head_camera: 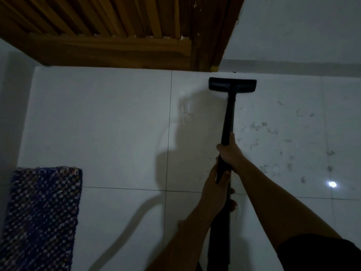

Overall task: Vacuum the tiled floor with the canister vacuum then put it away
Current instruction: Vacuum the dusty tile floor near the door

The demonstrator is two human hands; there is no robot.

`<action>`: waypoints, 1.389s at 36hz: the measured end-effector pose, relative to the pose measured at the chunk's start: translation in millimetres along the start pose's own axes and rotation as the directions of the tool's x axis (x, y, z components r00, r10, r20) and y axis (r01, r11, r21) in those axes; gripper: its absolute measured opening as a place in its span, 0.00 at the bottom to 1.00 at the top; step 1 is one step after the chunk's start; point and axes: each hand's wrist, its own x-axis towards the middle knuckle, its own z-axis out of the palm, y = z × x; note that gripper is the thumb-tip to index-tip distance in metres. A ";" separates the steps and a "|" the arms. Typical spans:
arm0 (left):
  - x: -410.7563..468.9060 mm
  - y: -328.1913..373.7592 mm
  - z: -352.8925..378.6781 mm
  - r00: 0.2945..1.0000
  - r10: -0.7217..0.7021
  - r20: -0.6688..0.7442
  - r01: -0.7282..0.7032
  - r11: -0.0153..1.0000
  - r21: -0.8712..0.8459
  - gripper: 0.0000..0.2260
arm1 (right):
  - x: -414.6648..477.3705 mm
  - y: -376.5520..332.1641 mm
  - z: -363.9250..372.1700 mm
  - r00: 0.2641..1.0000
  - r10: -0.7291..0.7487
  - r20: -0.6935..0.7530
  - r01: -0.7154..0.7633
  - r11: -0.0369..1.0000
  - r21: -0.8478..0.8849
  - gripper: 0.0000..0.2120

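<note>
We found the tiled floor dim and largely bare, with the wooden door standing along its far edge and a woven mat lying well to the near left of that door. The floor head sat flat on the tile just short of the door's right jamb, its width parallel to the threshold. The wand ran from that head straight back toward the person, long axis square to the door. Our right hand was closed round the wand, the nearer of the two to the head; our left hand gripped it behind. Scattered hair and lint lay right of the wand, away from the door; we judged the next stroke should swing rightward. The canister itself was out of view.
</note>
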 end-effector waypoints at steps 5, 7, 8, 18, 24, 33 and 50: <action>0.4 8.6 -8.2 0.997 -0.042 0.060 0.047 0.995 -0.085 0.20 | -1.3 -6.4 -1.2 0.999 -0.020 -0.041 0.020 1.000 0.003 0.35; -3.8 10.5 -9.2 0.992 -0.053 0.115 0.061 0.996 -0.071 0.20 | -2.7 -7.3 -1.1 0.998 -0.015 -0.055 0.016 1.000 0.010 0.35; -6.2 10.8 -9.3 0.989 -0.059 0.137 0.068 0.996 -0.061 0.20 | -3.3 -7.0 -1.0 0.998 -0.007 -0.063 0.009 1.000 0.021 0.35; -29.2 -6.0 -9.6 0.994 -0.033 0.103 0.027 0.998 0.059 0.22 | -36.2 4.1 2.5 0.996 0.042 -0.073 -0.034 0.994 0.101 0.34; -50.1 -26.0 -6.1 0.999 -0.017 0.047 0.013 0.997 0.073 0.22 | -64.6 12.7 7.6 0.998 0.017 -0.059 -0.014 0.998 0.059 0.33; -88.5 -53.1 -9.9 1.000 -0.008 0.011 0.008 0.999 0.051 0.18 | -101.2 37.8 23.6 0.999 0.035 -0.036 -0.034 0.999 0.034 0.33; -145.0 -123.7 -29.2 0.999 0.021 0.032 -0.023 0.996 0.086 0.20 | -158.1 98.6 55.5 0.999 0.038 -0.031 -0.037 0.999 0.024 0.34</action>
